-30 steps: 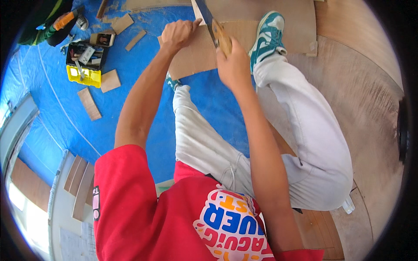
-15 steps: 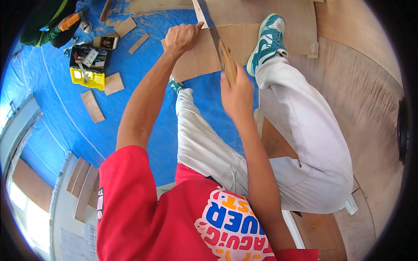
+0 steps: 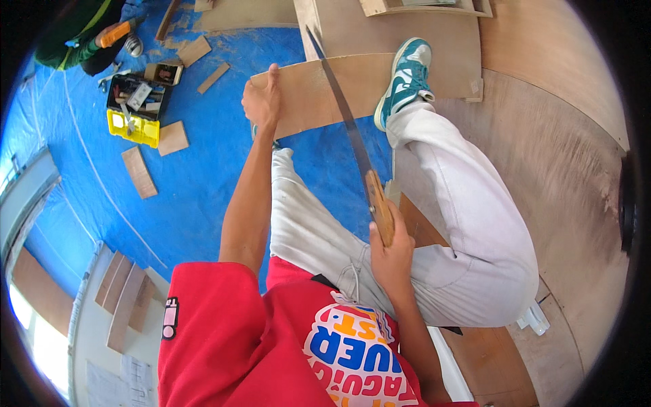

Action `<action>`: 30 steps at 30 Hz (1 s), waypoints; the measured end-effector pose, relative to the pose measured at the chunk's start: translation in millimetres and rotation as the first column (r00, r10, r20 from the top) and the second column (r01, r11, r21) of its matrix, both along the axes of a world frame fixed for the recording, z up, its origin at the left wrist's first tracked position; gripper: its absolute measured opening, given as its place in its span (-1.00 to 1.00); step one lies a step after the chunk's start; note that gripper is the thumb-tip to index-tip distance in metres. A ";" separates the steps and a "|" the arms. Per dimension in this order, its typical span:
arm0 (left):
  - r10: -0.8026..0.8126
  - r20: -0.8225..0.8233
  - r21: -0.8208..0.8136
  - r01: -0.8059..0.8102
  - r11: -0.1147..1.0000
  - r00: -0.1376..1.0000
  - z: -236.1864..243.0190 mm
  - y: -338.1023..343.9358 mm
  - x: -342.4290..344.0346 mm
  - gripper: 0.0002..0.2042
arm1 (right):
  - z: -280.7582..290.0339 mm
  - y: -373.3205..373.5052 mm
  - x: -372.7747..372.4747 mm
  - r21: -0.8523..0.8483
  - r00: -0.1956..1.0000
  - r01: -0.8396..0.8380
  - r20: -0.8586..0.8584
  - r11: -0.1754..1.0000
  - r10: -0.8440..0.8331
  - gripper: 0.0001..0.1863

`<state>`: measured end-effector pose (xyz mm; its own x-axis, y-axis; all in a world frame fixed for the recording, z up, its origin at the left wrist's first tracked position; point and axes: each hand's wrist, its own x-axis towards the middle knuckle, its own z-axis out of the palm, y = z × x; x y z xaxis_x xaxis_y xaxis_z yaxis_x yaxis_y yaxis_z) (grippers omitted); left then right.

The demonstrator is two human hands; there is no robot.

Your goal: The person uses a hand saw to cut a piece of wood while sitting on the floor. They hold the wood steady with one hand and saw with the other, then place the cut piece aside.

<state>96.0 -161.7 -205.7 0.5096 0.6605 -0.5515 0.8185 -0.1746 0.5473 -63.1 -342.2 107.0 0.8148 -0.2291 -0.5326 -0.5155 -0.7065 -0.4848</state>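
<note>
My left hand is closed on the left end of a plywood board, thumb on its top. My right hand grips the wooden handle of a hand saw, low over my lap. The long dark saw blade slants up and away across the board, its tip beyond the board's far edge. My right foot, in a teal and white sneaker, is on the board's right part. The left sneaker is mostly hidden behind the board and my left arm.
On the blue sheet lie an open black and yellow toolbox and several offcuts. A co-worker in green holds an orange tool at upper left. Larger plywood pieces lie ahead and right; boards stand at lower left.
My right hand has pulled the saw back toward my body. My left hand has moved down and left from beside the blade's upper part to the board's left end.
</note>
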 end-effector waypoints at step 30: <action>-0.077 0.244 -0.039 0.089 0.995 0.967 -17.0 5.7 -1.0 -0.21 | 11.9 -11.9 0.9 -0.042 0.999 -0.025 -0.022 0.999 0.024 -0.48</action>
<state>95.0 -156.0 -222.8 0.6839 0.5849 -0.4361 0.6445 -0.2042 0.7368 -62.3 -354.1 118.9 0.8091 -0.2320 -0.5400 -0.5076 -0.7389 -0.4431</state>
